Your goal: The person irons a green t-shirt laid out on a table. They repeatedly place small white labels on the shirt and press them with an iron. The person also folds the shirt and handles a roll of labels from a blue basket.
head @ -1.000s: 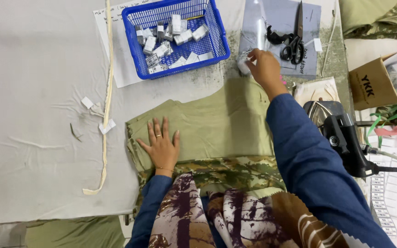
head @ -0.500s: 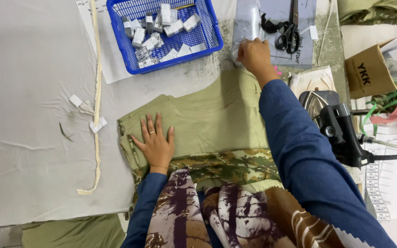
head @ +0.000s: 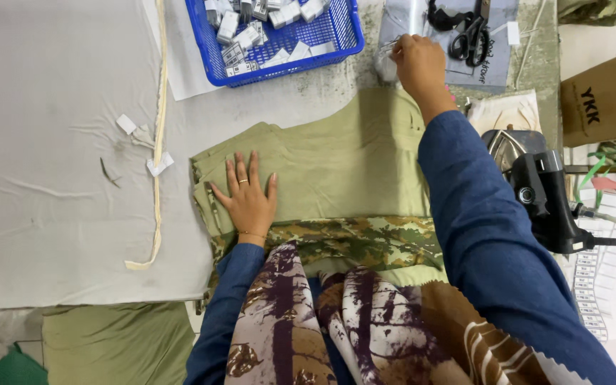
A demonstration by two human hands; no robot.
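Note:
An olive green fabric piece (head: 336,167) lies on the padded grey table, with a camouflage strip (head: 354,239) along its near edge. My left hand (head: 247,196) rests flat on the fabric's left part, fingers spread. My right hand (head: 418,68) reaches past the fabric's far edge and closes its fingers on a small clear item (head: 388,58) lying on a transparent sheet. What that item is cannot be made out.
A blue basket (head: 322,50) holding several small white tags stands at the far middle. Black scissors (head: 468,32) lie at the far right, near a brown cardboard box (head: 597,103). A black steam iron (head: 540,192) sits at the right. A cream tape strip (head: 157,142) runs down the left.
My right hand has stayed at the clear item beyond the fabric. The left hand has kept flat on the fabric. The view has shifted a little.

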